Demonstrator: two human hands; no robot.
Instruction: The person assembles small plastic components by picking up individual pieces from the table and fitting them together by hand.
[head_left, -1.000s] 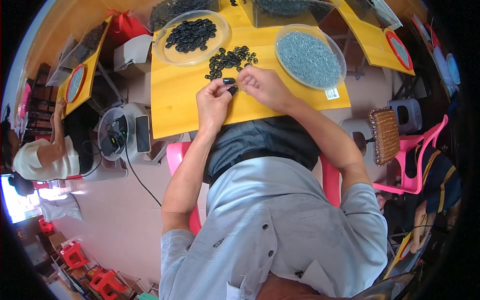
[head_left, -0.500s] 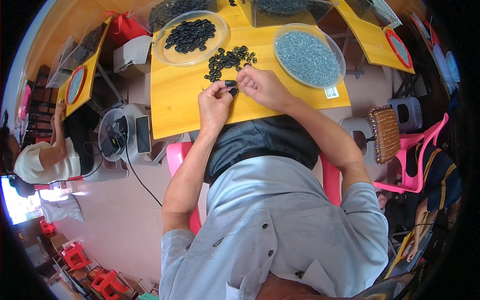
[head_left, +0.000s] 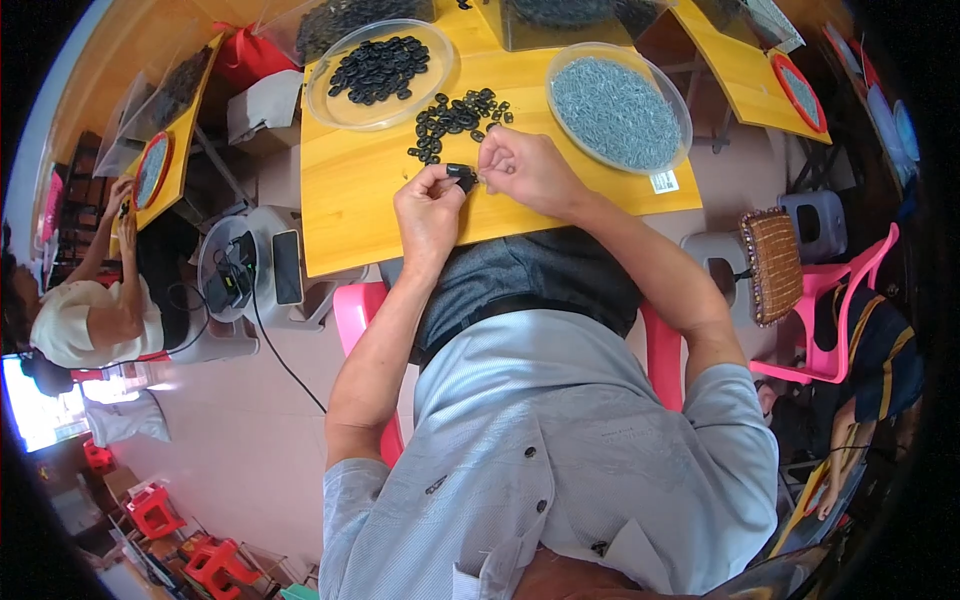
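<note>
My left hand (head_left: 428, 215) is closed in a pinch above the yellow table (head_left: 345, 205). Black covers (head_left: 461, 174) sit on its thumb and index fingertips, and whatever is between them is too small to make out. Just to the right, my right hand (head_left: 527, 172) has its fingers drawn together, almost touching the left fingertips. What it pinches is hidden. Beyond both hands lies a loose pile of small black oval parts (head_left: 455, 118). A clear round tray (head_left: 432, 103) at the far left holds more of them. Thin silvery screws (head_left: 615, 112) fill another round tray at the right.
Clear bins (head_left: 575, 35) stand along the table's back edge. Left of the table, a phone (head_left: 287, 267) lies on a grey stool beside a tub with cables. A person (head_left: 100, 310) works at another table farther left. At the right stands a pink chair (head_left: 830, 330).
My left thumb and index fingertip have come together, where before there was a gap. The right hand has shifted slightly right. At the left, the other person's hands have risen toward their tray.
</note>
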